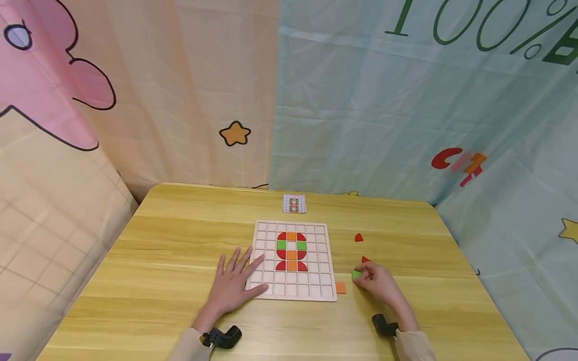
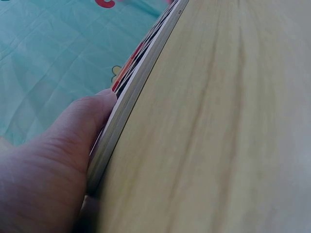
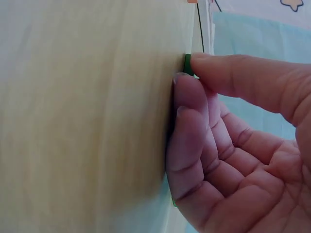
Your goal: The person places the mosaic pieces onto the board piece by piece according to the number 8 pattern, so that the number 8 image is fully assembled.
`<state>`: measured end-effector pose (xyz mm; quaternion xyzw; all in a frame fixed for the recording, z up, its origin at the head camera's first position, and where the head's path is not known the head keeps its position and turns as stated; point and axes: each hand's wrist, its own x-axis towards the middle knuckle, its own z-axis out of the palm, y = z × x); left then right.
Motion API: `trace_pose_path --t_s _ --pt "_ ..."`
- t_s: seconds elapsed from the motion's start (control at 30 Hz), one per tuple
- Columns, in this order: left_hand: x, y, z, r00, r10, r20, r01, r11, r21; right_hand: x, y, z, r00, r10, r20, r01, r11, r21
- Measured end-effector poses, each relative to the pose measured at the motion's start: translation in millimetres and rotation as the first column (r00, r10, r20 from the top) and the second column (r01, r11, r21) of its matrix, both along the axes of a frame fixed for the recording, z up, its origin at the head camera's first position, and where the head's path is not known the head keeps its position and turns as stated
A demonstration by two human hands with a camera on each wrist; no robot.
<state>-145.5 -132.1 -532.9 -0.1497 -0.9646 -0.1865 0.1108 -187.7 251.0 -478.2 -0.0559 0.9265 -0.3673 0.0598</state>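
Note:
A pale gridded board (image 1: 316, 290) lies on the table, with red quarter-round, orange and green square tiles set in its middle columns. Spread fingers of my left hand (image 1: 232, 287) rest over the board's left edge; the left wrist view shows its thumb (image 2: 80, 121) against the board's side. Right of the board, my right hand (image 1: 380, 285) pinches a green tile (image 1: 356, 274) between thumb and fingertips, low at the tabletop. The fingers partly cover this green tile (image 3: 188, 64), so its full shape is hidden. A red tile (image 1: 365, 259) pokes out just beyond that hand.
An orange square tile (image 1: 340, 288) lies by the board's lower right corner. Farther back on the right is another red tile (image 1: 358, 237). A small printed pattern card (image 1: 294, 204) lies behind the board, near the table's (image 1: 189, 220) far edge. Printed curtains hang around the table.

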Motion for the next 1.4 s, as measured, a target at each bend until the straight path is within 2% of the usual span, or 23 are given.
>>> trace_pose_path --t_s 0.23,0.63,0.87,0.97,1.17,1.27,1.4 --pt "0.7 1 0.2 1.000 -0.008 0.003 0.008 1.000 0.014 1.8 1 1.0 1.000 -0.005 0.020 0.004 1.000 0.008" --pt "-1.5 0 3.0 1.000 -0.008 -0.005 0.009 1.000 0.017 -3.1 3 -0.8 0.999 0.008 -0.038 -0.007 1.000 0.028" --pt "-1.8 -1 2.7 1.000 -0.015 0.021 0.014 1.000 0.001 -1.7 -7 2.8 0.997 -0.033 -0.064 0.028 0.996 -0.081" --pt "-2.9 -1 2.6 1.000 -0.010 0.015 0.010 1.000 -0.004 -0.1 -20 5.9 0.998 0.002 -0.068 -0.011 0.991 -0.135" --pt "-3.8 1 4.5 1.000 -0.013 0.026 0.013 1.000 -0.002 1.9 -50 14.4 0.989 0.123 -0.082 -0.132 0.985 -0.109" --pt "-2.9 2 5.4 0.999 -0.016 0.036 0.016 1.000 0.009 -1.2 -70 19.0 0.967 0.237 -0.090 -0.245 0.965 -0.090" --pt "-3.7 0 5.9 0.999 -0.014 0.035 0.014 1.000 0.005 -8.3 -100 21.4 0.921 0.382 -0.079 -0.389 0.916 -0.099"
